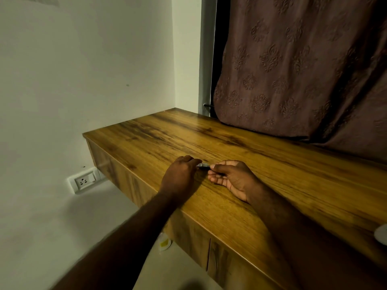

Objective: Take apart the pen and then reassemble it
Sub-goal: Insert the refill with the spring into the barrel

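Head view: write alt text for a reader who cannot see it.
Two bare hands hold a small dark pen between them just above a wooden desk, the left hand gripping one end and the right hand pinching the other. A patterned brown curtain hangs behind the desk, and a wall socket sits low at left.

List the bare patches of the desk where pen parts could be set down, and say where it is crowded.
Bare wood on the desk runs from the hands back to the curtain and left to the wall-side edge. Crowded only where the left hand and right hand hold the pen.
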A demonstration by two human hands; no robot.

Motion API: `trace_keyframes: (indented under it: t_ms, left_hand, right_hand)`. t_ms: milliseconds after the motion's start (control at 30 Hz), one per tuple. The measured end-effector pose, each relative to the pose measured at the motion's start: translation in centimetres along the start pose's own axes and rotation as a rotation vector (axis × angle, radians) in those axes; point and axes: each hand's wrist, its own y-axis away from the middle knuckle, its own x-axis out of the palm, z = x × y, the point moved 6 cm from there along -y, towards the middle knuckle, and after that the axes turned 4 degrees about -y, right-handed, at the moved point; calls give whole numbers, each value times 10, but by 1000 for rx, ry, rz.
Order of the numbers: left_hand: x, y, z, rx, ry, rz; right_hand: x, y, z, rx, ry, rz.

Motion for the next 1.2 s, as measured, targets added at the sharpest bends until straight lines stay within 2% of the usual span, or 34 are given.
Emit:
trace_keyframes:
  t_ms: [233,333,633,767,933,1200]
  left_hand:
    - [6,-2,8,-7,-39,-24]
    - [4,-2,9,-44,17,-54]
    - [1,2,13,-96,45,-132]
    - [0,2,13,-113,46,-148]
    - [-2,3,13,-154,73,-140]
    - [-2,2,15,-188,93,-125]
  right_hand:
    - [-7,0,8,-117,159,-35]
    - [-14,0,15,-162,218,-37]
    - [-44,-4,27,-196,146,-75]
    - [-62,-1,37,-282,149,-195]
    - [-88,7,49,-463,470,-498]
    - [-86,13,49,-446,925,-710]
